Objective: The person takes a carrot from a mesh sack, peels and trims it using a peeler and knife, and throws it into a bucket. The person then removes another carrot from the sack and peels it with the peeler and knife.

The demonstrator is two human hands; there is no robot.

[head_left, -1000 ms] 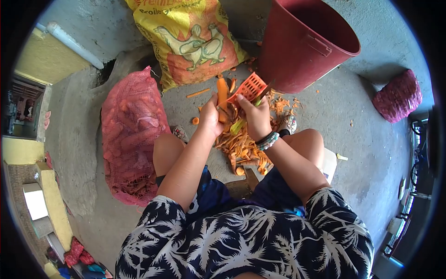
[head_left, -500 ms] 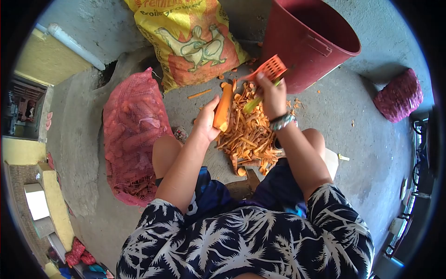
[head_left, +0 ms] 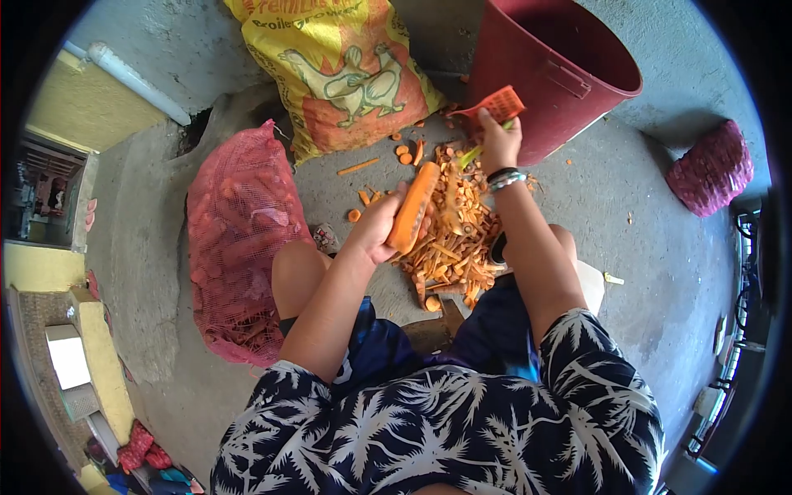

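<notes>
My left hand (head_left: 378,227) is wrapped round a large carrot (head_left: 415,210), which is mostly peeled, with some darker patches along its side. The carrot slants up to the right over a heap of peelings (head_left: 445,268). My right hand (head_left: 500,145), a bracelet at its wrist, is closed round a red peeler (head_left: 499,104) with a perforated panel. A slim yellow-green piece (head_left: 470,157) sticks out below the same hand; I cannot make out what it is. The peeler is apart from the carrot, near the bucket's side.
A tall dark red bucket (head_left: 536,91) stands beyond my right hand. A yellow feed sack (head_left: 346,91) leans at the back. On the left lies a red mesh sack of carrots (head_left: 243,247); a purple mesh sack (head_left: 711,169) sits far right. Cut carrot ends (head_left: 403,153) lie on the floor.
The carrot has moved down slightly and to the right and tilted more, and my left fingers wrap it more closely. My right hand with the peeler has shifted a little to the right.
</notes>
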